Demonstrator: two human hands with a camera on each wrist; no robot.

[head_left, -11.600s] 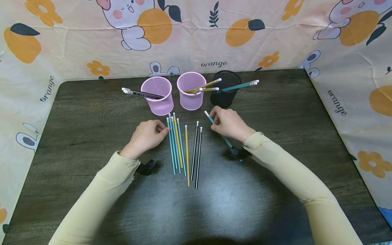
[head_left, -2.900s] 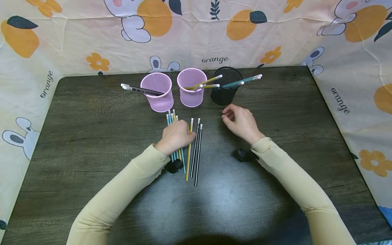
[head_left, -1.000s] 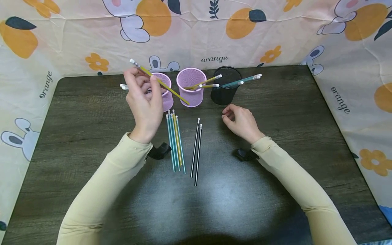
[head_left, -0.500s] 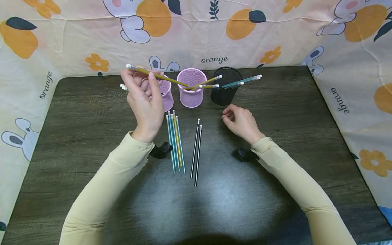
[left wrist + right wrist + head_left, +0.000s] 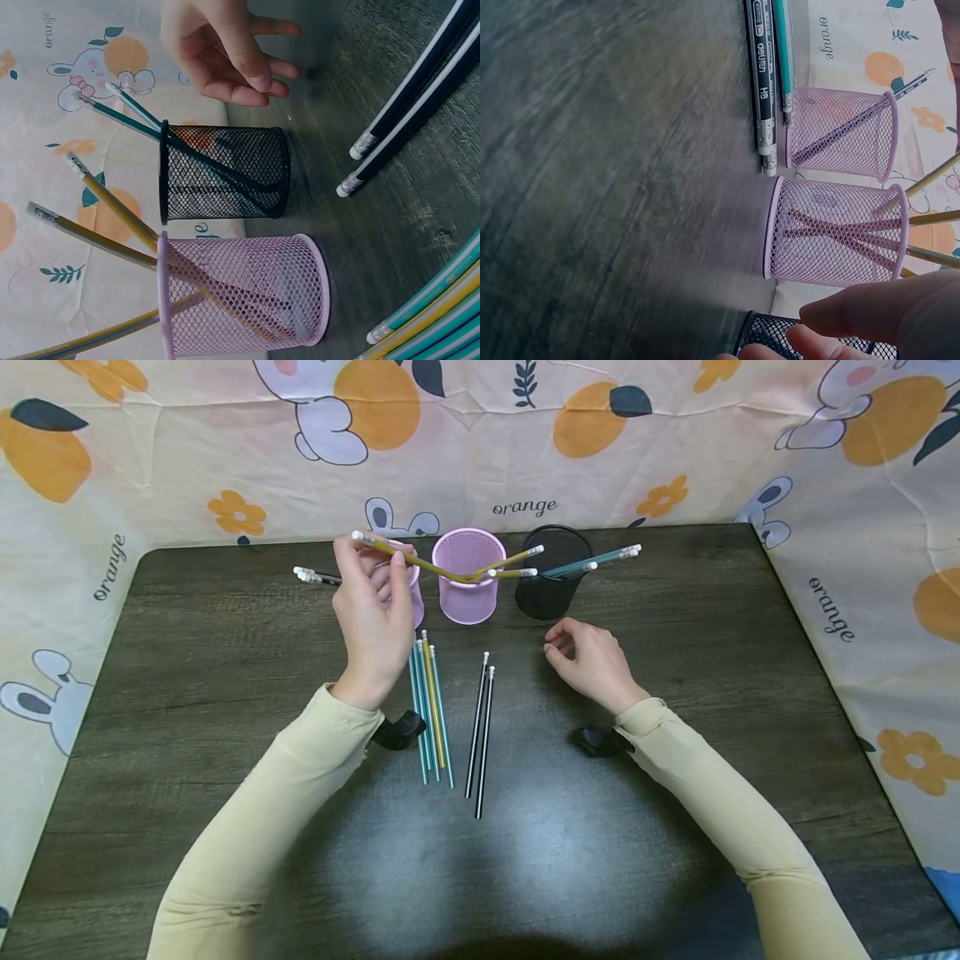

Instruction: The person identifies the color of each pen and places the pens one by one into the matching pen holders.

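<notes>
My left hand [image 5: 373,614] pinches a yellow pencil [image 5: 420,562] near its eraser end, in front of the left pink cup [image 5: 416,597]. The pencil's lower end is inside the middle pink cup [image 5: 468,602], as the left wrist view shows. Two other yellow pencils [image 5: 112,199] lean in that cup. My right hand [image 5: 596,664] holds nothing, its fingers loosely bent, in front of the black mesh cup [image 5: 546,597]. Teal pencils [image 5: 585,565] lean in the black cup. Black pencils [image 5: 318,577] stick out of the left cup, partly hidden behind my left hand.
Several teal pencils [image 5: 444,718] and a yellow one lie on the dark table [image 5: 675,610] below the cups. Two black pencils [image 5: 486,735] lie to their right. A patterned cloth [image 5: 465,468] rises behind the table's back edge.
The yellow pencil was picked up from the table by my left hand. Over the last second the hand moved right and the pencil's lower end entered the middle cup. My right hand stayed still.
</notes>
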